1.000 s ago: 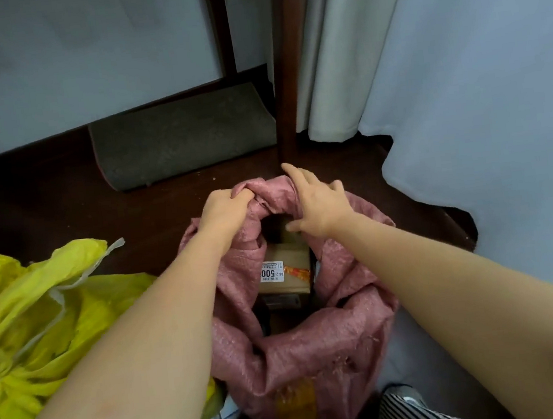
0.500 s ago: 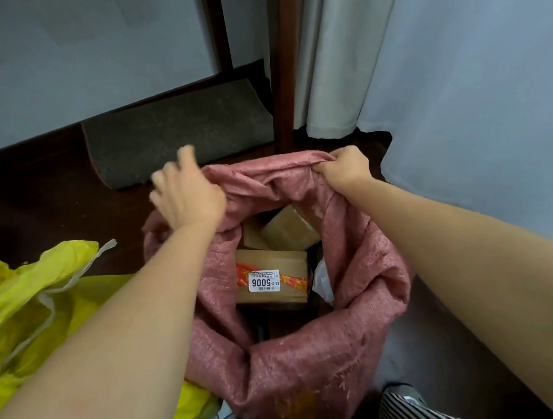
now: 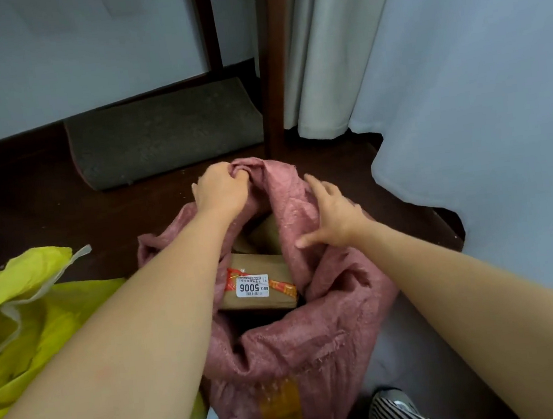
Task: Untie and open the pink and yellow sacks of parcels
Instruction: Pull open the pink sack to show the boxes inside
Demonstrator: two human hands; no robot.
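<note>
The pale curtain [image 3: 481,82] fills my right side, and the dark wooden floor [image 3: 43,201] runs ahead to a grey mat [image 3: 166,132] by the wall. The yellow sack [image 3: 23,324] lies slumped at my left, beside the pink sack [image 3: 318,342], which stands between my arms with its mouth open. My left hand [image 3: 221,189] grips the far rim in a bunch — fingers curled round the cloth. My right hand [image 3: 334,216] rests flat on the right side of the rim, fingers spread. Inside sits a brown parcel [image 3: 260,287] with a white label [image 3: 252,287] — another parcel [image 3: 264,233] lies behind it.
</note>
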